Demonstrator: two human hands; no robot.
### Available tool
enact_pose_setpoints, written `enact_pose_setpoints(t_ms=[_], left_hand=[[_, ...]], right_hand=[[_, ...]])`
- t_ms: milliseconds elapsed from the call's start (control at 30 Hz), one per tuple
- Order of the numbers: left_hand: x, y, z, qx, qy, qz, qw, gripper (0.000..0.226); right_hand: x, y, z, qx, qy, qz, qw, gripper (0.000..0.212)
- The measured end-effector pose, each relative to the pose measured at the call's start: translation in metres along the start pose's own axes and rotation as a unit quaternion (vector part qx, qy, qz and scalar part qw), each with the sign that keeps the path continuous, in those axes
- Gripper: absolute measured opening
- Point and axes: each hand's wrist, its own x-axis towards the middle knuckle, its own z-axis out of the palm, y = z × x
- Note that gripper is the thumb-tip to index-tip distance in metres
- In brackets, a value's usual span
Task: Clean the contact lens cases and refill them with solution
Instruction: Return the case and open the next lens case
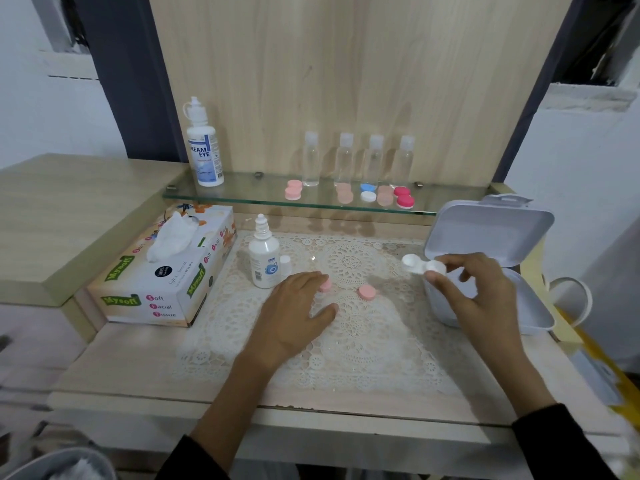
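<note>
My right hand [474,292] pinches a white uncapped lens case [420,265] above the front edge of an open white box [485,237]. My left hand [298,310] lies flat on the lace mat [363,341], its fingertips touching one pink cap [326,285]. A second pink cap [367,292] lies loose on the mat to the right of it. A small solution bottle [264,258] stands uncapped beside its white cap [285,265], just beyond my left hand.
A tissue box [166,271] sits at the left. The glass shelf [242,199] behind carries a large solution bottle [204,147], several clear small bottles [344,157] and several capped lens cases [367,195]. A white mug [571,299] stands right of the box.
</note>
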Motion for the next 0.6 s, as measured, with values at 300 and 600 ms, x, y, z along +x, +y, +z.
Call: enact_pose_setpoints(t_ms=[300,600], left_hand=[[-0.001,0.006,-0.006,-0.035,0.023,-0.001,0.999,0.043],[-0.003,0.006,-0.007,-0.026,0.041,0.015,0.999,0.039]], right_hand=[[-0.029,-0.029,0.058,0.018,-0.146,0.008,0.989,0.02],[-0.031,-0.027,0.064,-0.002,-0.177,0.003,0.984,0.019]])
